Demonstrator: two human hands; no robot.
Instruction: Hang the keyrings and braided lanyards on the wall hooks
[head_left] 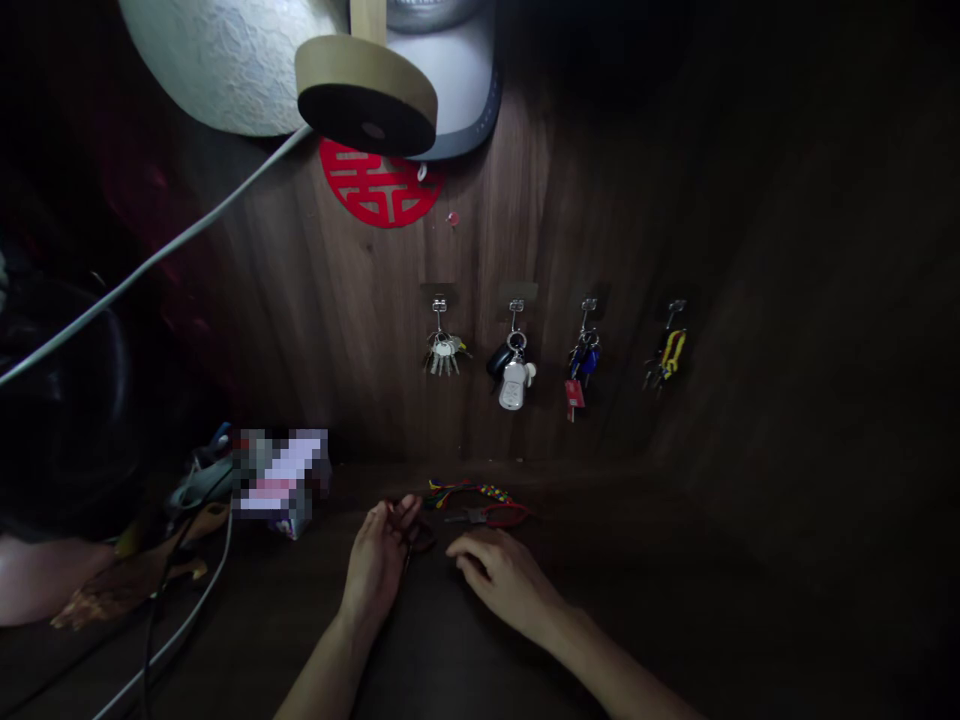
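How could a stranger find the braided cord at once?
From the wall with hanging keys, look down to the surface beyond the right hand. The cord lies behind a red-handled tool; its many-coloured braid sets it apart.

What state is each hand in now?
Left hand: partly closed, apparently holding a dark reddish strip.
Right hand: open, loosely bent, nothing visibly held.
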